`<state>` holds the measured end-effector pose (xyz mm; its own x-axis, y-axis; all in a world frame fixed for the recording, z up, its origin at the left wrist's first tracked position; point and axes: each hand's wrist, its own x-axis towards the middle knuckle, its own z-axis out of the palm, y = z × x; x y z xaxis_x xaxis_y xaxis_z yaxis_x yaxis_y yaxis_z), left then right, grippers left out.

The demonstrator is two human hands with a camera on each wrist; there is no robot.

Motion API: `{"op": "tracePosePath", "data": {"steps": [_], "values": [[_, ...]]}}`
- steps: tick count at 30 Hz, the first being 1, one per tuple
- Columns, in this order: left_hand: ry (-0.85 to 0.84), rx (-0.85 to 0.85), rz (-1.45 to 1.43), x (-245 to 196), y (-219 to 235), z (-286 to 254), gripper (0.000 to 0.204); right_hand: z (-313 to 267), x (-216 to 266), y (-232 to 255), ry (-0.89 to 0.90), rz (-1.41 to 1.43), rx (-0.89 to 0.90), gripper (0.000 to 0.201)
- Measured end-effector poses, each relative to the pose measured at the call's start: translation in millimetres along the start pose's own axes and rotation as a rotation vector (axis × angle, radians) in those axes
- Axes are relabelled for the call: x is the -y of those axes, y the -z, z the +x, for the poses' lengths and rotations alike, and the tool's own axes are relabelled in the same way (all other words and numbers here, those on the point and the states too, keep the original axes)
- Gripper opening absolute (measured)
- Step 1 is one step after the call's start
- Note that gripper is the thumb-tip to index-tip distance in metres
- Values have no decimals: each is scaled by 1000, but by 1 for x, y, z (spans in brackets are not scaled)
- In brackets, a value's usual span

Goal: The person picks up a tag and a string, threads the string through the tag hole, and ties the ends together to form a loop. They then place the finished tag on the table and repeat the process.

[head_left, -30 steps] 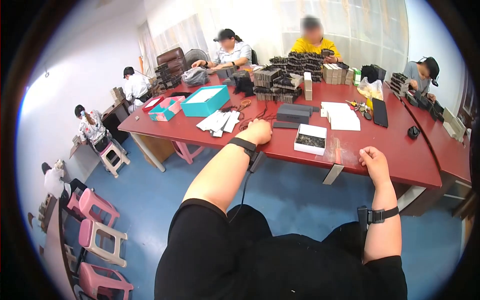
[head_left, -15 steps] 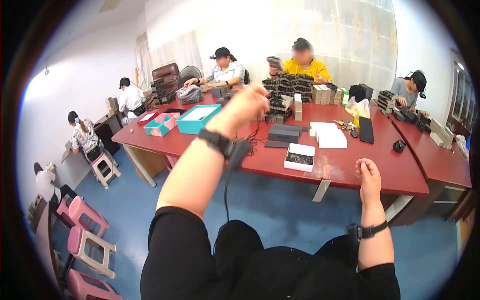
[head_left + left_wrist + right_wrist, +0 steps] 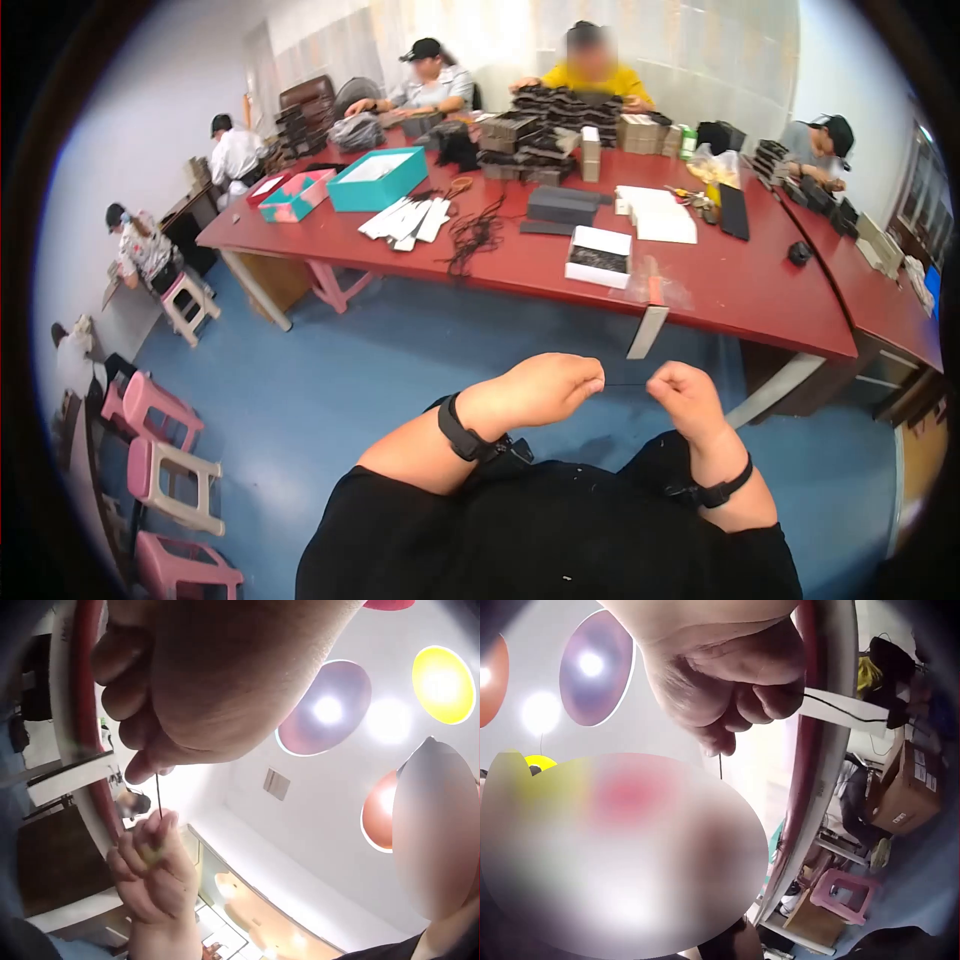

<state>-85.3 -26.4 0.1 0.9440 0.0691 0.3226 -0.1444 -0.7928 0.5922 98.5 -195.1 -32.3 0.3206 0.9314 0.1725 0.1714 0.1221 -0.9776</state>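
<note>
Cord, thin and dark, and here it is stretched between two hands, out in front of the lap and on the near side of the red table! Left hand has its fingers curled in, the cord leaving right at the tips; right hand answers with a narrow pinch of its own, fist nearly closed. Exactly which fingers bear on the cord, I cannot tell. The span between them looks straight and short, a tidy picture from the left wrist, and the right wrist view shows a loose tail trailing out behind the right fist.

So what makes this good work? Fingertips, I'd say: pinch close to the pads, hands level, with the pull shared evenly so neither side yanks the other. A cord this fine looks likely to slip or roll, so a firm but small grip should beat a hard tug. And watch that tail! The pale strip jutting from the table edge sits nearby; best to work clear of it, lest something snag. Up on the tabletop, the tangled heap of cords lies well apart, beside white strips.
</note>
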Motion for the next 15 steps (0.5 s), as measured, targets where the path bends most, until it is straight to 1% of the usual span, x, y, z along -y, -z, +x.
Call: {"op": "tracePosePath", "data": {"steps": [2, 4, 6, 7, 8, 10, 11, 12, 14, 15], "values": [[35, -53, -37, 8, 2, -12, 14, -5, -24, 9, 117, -133, -79, 12], [73, -126, -86, 14, 3, -22, 15, -12, -33, 15, 28, -59, -69, 13], [58, -218, 31, 21, 6, -25, 16, -15, -47, 24, -23, 1, -85, 15], [76, -228, 34, 22, 6, -27, 16, -15, -50, 26, -53, 54, -82, 16], [87, -235, 41, 23, 5, -24, 16, -15, -59, 33, -68, 40, -35, 16], [-2, -238, 101, 24, -7, -20, 16, -7, -41, 21, -11, -253, 173, 17], [-29, -193, 147, 22, -17, -16, 15, -4, -24, 13, 165, -518, 248, 18], [-59, -144, 196, 18, -25, -11, 14, -1, -14, 8, 224, -599, 240, 30], [-31, 47, 254, 9, -37, 0, 14, 6, -6, -9, 215, -300, 135, 47], [11, 104, 243, -2, -35, 4, 12, 8, -8, -16, 193, -143, 191, 59]]}}
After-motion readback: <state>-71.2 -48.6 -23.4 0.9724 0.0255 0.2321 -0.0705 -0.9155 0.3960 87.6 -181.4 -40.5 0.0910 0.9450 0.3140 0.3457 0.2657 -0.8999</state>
